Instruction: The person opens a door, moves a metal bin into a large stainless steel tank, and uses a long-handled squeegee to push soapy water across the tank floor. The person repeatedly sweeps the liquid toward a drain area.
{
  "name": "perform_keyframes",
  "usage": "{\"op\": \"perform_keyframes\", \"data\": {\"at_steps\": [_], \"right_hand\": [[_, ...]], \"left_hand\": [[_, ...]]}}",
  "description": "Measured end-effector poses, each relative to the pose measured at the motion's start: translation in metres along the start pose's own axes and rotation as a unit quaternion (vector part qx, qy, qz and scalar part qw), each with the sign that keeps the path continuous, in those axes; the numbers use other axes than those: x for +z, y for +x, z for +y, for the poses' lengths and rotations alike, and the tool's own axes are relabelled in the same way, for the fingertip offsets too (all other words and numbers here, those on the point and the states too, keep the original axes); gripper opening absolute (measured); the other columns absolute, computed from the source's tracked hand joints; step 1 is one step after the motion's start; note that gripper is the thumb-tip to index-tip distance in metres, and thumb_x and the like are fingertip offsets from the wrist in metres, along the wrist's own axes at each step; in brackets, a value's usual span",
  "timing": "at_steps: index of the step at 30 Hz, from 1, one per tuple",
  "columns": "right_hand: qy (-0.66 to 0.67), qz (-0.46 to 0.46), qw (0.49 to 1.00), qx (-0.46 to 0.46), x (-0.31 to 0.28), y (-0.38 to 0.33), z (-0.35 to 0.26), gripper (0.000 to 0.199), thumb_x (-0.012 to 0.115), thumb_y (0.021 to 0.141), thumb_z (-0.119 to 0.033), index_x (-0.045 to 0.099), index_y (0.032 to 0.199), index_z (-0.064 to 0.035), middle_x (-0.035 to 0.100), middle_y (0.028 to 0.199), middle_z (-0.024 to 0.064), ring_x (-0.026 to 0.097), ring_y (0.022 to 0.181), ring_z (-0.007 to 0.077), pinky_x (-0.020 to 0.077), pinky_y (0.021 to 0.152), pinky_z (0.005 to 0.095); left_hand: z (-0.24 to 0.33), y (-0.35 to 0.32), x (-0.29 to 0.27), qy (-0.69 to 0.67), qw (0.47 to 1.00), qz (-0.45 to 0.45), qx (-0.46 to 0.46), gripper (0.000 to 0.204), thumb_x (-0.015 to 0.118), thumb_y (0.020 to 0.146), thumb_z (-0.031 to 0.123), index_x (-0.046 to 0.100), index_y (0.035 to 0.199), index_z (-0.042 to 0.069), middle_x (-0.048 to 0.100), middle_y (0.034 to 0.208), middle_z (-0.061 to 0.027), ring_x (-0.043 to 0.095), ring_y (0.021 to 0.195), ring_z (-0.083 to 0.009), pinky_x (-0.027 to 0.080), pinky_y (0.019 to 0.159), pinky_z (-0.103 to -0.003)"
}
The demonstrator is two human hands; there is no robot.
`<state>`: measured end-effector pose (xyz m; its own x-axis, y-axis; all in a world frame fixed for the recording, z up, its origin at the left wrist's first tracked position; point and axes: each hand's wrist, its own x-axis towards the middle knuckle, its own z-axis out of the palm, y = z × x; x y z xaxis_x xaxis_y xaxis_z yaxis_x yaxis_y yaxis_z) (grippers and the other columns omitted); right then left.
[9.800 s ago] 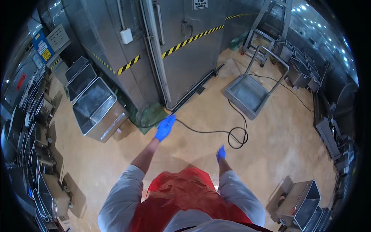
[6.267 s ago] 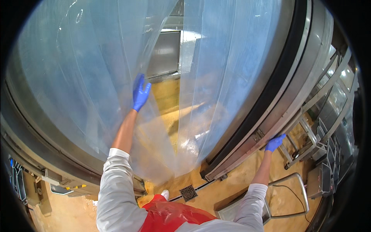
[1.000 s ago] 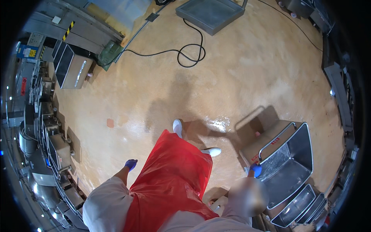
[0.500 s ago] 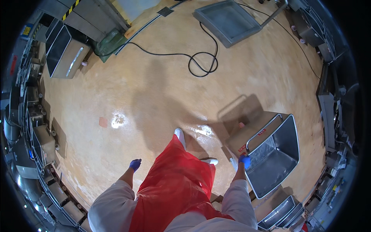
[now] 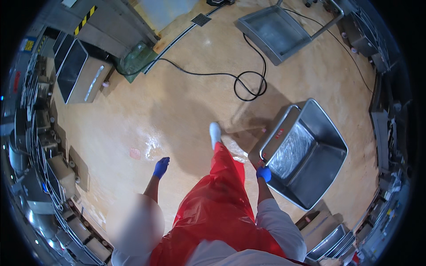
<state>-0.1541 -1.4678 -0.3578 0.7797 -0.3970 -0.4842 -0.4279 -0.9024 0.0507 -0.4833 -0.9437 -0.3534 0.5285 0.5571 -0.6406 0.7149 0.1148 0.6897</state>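
My right hand (image 5: 263,173) in a blue glove is closed on the tubular handle (image 5: 278,129) of a deep stainless steel tub cart (image 5: 329,179), at its near left corner. The inside of the tub is bare, shiny metal, and small red markings show on its left side. Its wheels are mostly hidden beneath it. Away from the cart, my left hand (image 5: 161,167), also blue-gloved, hangs over the floor on the left. It holds nothing, and its fingers are loosely stretched out. One white boot (image 5: 215,132) reaches forward below my red apron (image 5: 213,199).
A black hose (image 5: 251,88) lies looped on the floor ahead, beside a drain channel (image 5: 177,43). Beyond it stands a flat metal platform cart (image 5: 277,37). Another steel tub cart (image 5: 91,84) is at the far left. More carts line both sides, and several nested tubs (image 5: 329,243) stand behind at right.
I have stepped forward, and the tub cart has moved ahead and turned a little, with my right hand staying on its handle. My left hand has swung forward.
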Motion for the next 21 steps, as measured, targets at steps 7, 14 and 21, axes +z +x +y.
{"op": "perform_keyframes", "data": {"at_steps": [7, 14, 21], "right_hand": [[0.093, -0.080, 0.992, -0.035, 0.032, -0.085, -0.183, 0.043, 0.062, 0.073, -0.029, 0.071, 0.109, -0.0075, 0.071, 0.103, 0.0214, 0.068, 0.098, 0.0406, 0.0538, 0.085, 0.0493], [0.186, -0.096, 0.974, -0.092, 0.058, -0.165, -0.354, 0.050, 0.059, 0.077, -0.021, 0.053, 0.125, -0.0071, 0.063, 0.116, 0.0216, 0.063, 0.103, 0.0438, 0.0504, 0.089, 0.0533], [0.148, -0.038, 0.977, -0.146, 0.141, -0.265, -0.500, 0.033, 0.055, 0.080, -0.015, 0.053, 0.112, -0.0044, 0.061, 0.108, 0.0236, 0.061, 0.101, 0.0441, 0.0507, 0.084, 0.0545]], "left_hand": [[0.061, 0.122, -0.119, 0.013, 0.997, -0.066, -0.048, 0.044, 0.053, 0.097, 0.041, 0.060, 0.131, 0.013, 0.066, 0.120, -0.0060, 0.061, 0.105, -0.0186, 0.044, 0.089, -0.038], [0.112, 0.197, -0.251, 0.094, 0.988, -0.100, -0.068, 0.045, 0.055, 0.097, 0.040, 0.062, 0.127, 0.008, 0.068, 0.116, -0.0090, 0.063, 0.101, -0.0194, 0.047, 0.085, -0.035], [0.167, 0.366, -0.332, 0.264, 0.950, -0.140, 0.088, 0.040, 0.053, 0.099, 0.036, 0.067, 0.116, 0.002, 0.072, 0.103, -0.0136, 0.068, 0.090, -0.0233, 0.053, 0.082, -0.038]]}}
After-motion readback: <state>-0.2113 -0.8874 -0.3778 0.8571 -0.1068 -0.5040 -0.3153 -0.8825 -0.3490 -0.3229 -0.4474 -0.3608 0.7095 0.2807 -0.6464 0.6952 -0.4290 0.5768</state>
